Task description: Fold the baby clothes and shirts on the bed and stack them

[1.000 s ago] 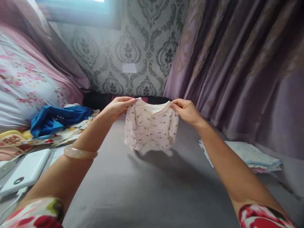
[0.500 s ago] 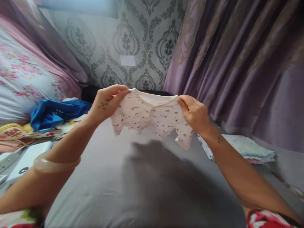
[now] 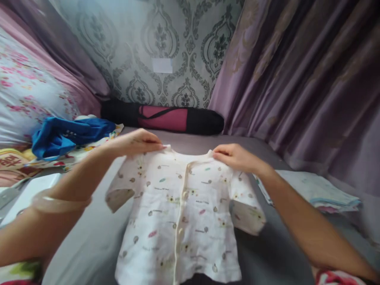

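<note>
Patterned grey wallpaper (image 3: 160,35) filled the upper centre of the frame, with a purple curtain (image 3: 273,83) at upper right and a grey sheet (image 3: 80,245) spread below. A black and pink roll (image 3: 166,118) lay along the foot of the wall.

A small white printed shirt (image 3: 197,213) was found at lower centre, front towards the viewer, its sleeves hanging out to either side. The left hand (image 3: 138,141) was pinched on one shoulder beside the neckline; the right hand (image 3: 236,155) was pinched likewise on the other. Whether the hem touched the sheet could not be fairly determined, the view being blurred there.

Folded cloths (image 3: 317,190) lay at right, partly behind the right forearm, and a blue garment (image 3: 65,134) lay at left, beyond the left forearm.

Risks were noted. Each grip took in little fabric, so a loosened pinch could drop one shoulder and skew the shirt. Lowering it unevenly could trap a sleeve underneath. An outward swing of the right forearm could disturb the folded cloths.
</note>
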A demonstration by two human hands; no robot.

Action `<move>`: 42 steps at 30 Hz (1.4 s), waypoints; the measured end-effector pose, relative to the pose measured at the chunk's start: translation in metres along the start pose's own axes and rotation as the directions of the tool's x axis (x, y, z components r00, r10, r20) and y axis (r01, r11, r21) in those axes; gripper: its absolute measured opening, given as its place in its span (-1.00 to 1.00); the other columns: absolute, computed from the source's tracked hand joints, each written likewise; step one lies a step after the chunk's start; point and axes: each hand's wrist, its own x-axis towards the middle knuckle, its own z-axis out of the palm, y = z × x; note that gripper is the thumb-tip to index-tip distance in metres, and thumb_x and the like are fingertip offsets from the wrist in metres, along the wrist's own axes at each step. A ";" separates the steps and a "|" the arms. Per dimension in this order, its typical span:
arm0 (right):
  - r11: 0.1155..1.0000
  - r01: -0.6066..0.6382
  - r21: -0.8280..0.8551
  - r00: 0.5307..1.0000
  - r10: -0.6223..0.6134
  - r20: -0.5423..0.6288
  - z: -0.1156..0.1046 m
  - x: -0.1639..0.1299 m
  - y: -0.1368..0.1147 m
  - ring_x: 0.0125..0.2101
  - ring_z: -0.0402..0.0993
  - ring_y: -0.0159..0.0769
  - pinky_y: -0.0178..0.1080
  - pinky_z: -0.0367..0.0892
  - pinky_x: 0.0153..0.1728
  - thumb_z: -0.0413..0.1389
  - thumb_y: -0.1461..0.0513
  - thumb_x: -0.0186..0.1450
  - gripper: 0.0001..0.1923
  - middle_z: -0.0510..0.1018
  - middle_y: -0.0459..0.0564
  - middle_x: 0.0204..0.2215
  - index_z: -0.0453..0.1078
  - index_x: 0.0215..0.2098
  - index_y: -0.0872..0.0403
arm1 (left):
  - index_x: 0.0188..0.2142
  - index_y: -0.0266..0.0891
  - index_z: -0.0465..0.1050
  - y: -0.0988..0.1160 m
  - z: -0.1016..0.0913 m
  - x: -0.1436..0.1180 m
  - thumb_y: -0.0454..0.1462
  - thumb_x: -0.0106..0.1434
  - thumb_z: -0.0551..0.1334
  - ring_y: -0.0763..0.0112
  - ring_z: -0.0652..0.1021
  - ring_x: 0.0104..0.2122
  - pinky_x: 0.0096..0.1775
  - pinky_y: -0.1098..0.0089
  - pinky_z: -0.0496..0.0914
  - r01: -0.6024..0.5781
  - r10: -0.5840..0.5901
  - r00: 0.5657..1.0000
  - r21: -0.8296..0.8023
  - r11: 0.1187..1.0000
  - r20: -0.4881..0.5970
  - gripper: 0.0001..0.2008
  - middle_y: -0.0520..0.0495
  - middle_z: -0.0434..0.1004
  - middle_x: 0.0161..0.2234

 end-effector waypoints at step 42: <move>0.913 -0.285 -0.292 0.958 0.281 -0.056 0.139 0.111 0.138 -0.12 0.44 -0.21 -0.29 0.23 -0.15 -0.05 0.18 0.41 -0.75 0.54 0.11 -0.09 0.37 -0.04 0.10 | -0.35 -0.21 0.38 -0.194 0.132 0.159 -0.12 0.35 0.01 0.28 0.42 -0.38 -0.32 0.37 0.21 -0.010 0.050 0.994 0.356 0.934 -0.102 -0.72 -0.12 0.44 -0.39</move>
